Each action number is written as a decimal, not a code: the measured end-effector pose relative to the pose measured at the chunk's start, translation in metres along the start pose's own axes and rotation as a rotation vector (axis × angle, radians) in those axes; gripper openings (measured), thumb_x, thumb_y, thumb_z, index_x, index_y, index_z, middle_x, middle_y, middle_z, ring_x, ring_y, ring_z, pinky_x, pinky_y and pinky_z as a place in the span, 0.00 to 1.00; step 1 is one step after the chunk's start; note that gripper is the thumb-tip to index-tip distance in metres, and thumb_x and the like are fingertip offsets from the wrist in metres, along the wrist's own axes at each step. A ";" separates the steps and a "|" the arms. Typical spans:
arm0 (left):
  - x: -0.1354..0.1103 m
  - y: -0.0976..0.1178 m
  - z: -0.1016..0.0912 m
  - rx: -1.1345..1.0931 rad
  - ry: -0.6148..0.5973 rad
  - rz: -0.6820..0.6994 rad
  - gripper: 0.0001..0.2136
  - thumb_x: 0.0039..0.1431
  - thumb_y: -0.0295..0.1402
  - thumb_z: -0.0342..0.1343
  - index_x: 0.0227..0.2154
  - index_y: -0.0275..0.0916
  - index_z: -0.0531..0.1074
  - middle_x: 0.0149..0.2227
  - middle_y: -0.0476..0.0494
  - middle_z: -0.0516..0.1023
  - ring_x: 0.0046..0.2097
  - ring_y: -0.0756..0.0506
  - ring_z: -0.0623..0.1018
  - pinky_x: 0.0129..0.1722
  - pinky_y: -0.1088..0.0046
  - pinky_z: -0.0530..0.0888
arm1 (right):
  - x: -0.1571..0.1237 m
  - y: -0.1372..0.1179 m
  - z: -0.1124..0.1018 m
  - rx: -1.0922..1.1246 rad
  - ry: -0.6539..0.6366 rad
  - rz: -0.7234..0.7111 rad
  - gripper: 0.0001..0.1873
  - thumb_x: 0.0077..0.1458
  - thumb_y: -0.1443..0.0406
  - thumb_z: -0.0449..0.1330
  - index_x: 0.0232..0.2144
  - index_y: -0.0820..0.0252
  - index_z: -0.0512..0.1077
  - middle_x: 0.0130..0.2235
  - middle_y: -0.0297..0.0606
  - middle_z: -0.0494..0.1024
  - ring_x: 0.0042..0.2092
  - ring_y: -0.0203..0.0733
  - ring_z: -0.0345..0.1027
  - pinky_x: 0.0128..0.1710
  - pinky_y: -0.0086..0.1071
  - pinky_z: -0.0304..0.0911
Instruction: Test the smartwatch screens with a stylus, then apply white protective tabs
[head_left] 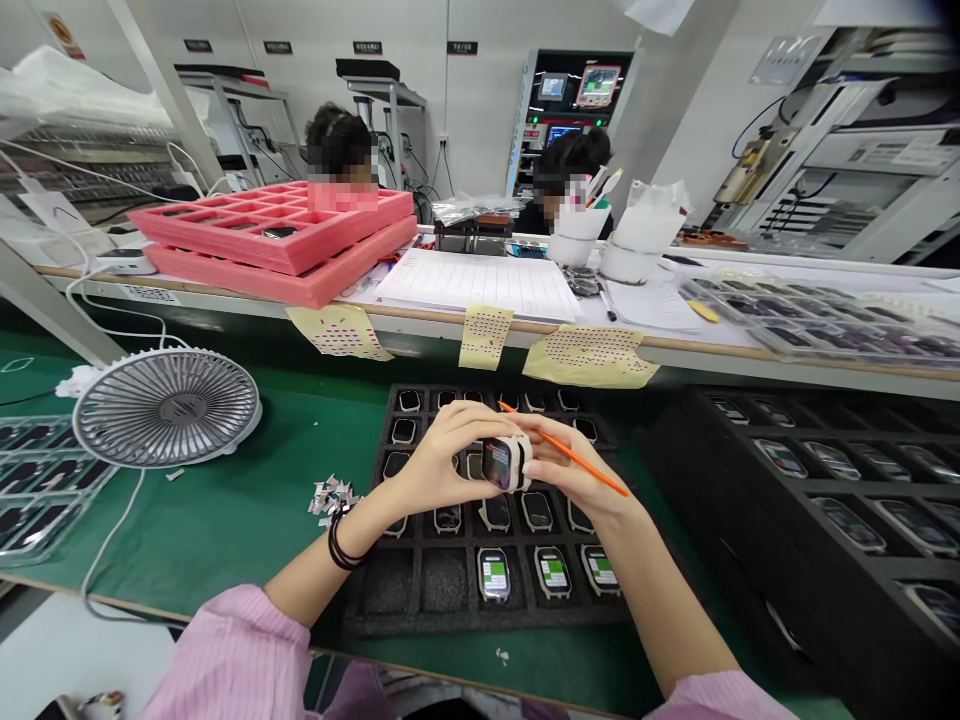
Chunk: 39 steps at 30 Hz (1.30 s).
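Observation:
Above the black foam tray (450, 622), I hold a smartwatch (498, 464) between both hands, its dark screen tilted to the left. My left hand (442, 455) grips it from the left, fingers over the top and thumb below. From the other side, my right hand (574, 470) closes on its pale casing. An orange stick (574, 455) lies across the right hand, tucked by the fingers. Beneath, several smartwatch bodies sit in the tray's compartments; in the front row, one watch (553, 572) and its neighbours show lit green-and-white screens. Two front-left compartments hold nothing.
A second black tray of watches (840, 462) stands at right. On the left are a round fan (169, 408), a clear tray (45, 480) and small paper scraps (332, 498). The shelf bears red foam trays (300, 250) and paper sheets (480, 285). Two people sit beyond.

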<state>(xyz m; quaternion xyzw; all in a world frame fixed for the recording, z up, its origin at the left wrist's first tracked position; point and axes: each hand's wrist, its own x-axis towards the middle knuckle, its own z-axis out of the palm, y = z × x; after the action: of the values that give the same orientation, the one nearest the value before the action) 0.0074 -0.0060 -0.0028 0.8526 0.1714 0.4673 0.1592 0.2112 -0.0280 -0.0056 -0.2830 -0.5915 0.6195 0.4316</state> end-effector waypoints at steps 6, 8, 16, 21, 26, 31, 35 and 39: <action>0.000 -0.001 0.001 0.028 0.020 -0.017 0.19 0.49 0.29 0.65 0.45 0.40 0.72 0.44 0.41 0.80 0.49 0.40 0.75 0.50 0.58 0.70 | 0.001 0.002 0.005 0.091 -0.001 0.008 0.29 0.47 0.61 0.70 0.53 0.50 0.71 0.50 0.40 0.79 0.48 0.46 0.75 0.49 0.39 0.69; 0.000 0.000 0.001 0.035 0.019 -0.020 0.18 0.49 0.30 0.65 0.45 0.40 0.72 0.44 0.41 0.80 0.48 0.40 0.74 0.50 0.58 0.70 | 0.001 0.002 0.009 0.098 0.037 0.023 0.30 0.44 0.62 0.72 0.51 0.50 0.72 0.47 0.39 0.80 0.46 0.46 0.76 0.47 0.39 0.69; 0.000 0.003 0.003 0.008 0.005 -0.019 0.18 0.48 0.27 0.63 0.44 0.40 0.72 0.44 0.42 0.81 0.47 0.41 0.75 0.50 0.59 0.70 | 0.001 0.003 0.016 0.032 0.093 0.005 0.28 0.42 0.60 0.72 0.47 0.51 0.73 0.45 0.37 0.81 0.43 0.46 0.76 0.43 0.37 0.70; 0.001 0.000 -0.003 0.012 0.040 -0.040 0.20 0.49 0.28 0.64 0.47 0.40 0.72 0.49 0.39 0.78 0.52 0.40 0.75 0.52 0.58 0.70 | 0.002 0.000 0.010 -0.051 0.274 -0.198 0.23 0.59 0.51 0.57 0.54 0.51 0.70 0.43 0.38 0.81 0.44 0.44 0.76 0.50 0.42 0.66; -0.002 0.002 -0.008 -0.022 0.039 -0.165 0.21 0.49 0.26 0.62 0.48 0.40 0.72 0.49 0.39 0.79 0.50 0.41 0.78 0.50 0.62 0.73 | -0.014 -0.011 0.012 -0.140 0.432 -0.612 0.23 0.64 0.49 0.48 0.37 0.51 0.79 0.30 0.36 0.80 0.29 0.42 0.73 0.29 0.37 0.68; -0.003 0.004 -0.007 0.020 0.045 -0.165 0.21 0.48 0.26 0.62 0.47 0.40 0.73 0.47 0.41 0.81 0.47 0.42 0.79 0.49 0.64 0.73 | -0.025 -0.013 0.020 -0.224 0.409 -0.603 0.29 0.65 0.53 0.47 0.26 0.56 0.82 0.20 0.41 0.78 0.23 0.44 0.70 0.24 0.38 0.64; -0.002 0.005 -0.006 0.029 0.048 -0.148 0.20 0.49 0.26 0.62 0.47 0.40 0.73 0.46 0.42 0.81 0.45 0.43 0.79 0.48 0.65 0.73 | -0.025 -0.012 0.020 -0.192 0.394 -0.610 0.27 0.65 0.57 0.48 0.26 0.55 0.83 0.20 0.39 0.78 0.23 0.41 0.70 0.22 0.35 0.63; -0.002 0.005 -0.005 0.046 0.048 -0.147 0.20 0.48 0.25 0.62 0.46 0.39 0.73 0.46 0.42 0.81 0.44 0.43 0.79 0.47 0.65 0.72 | -0.025 -0.013 0.021 -0.201 0.405 -0.583 0.26 0.65 0.58 0.49 0.26 0.57 0.83 0.20 0.40 0.78 0.23 0.41 0.70 0.21 0.34 0.63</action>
<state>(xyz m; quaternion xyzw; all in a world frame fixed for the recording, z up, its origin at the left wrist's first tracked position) 0.0026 -0.0110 0.0010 0.8298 0.2479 0.4706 0.1690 0.2077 -0.0605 0.0065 -0.2605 -0.6078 0.3408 0.6683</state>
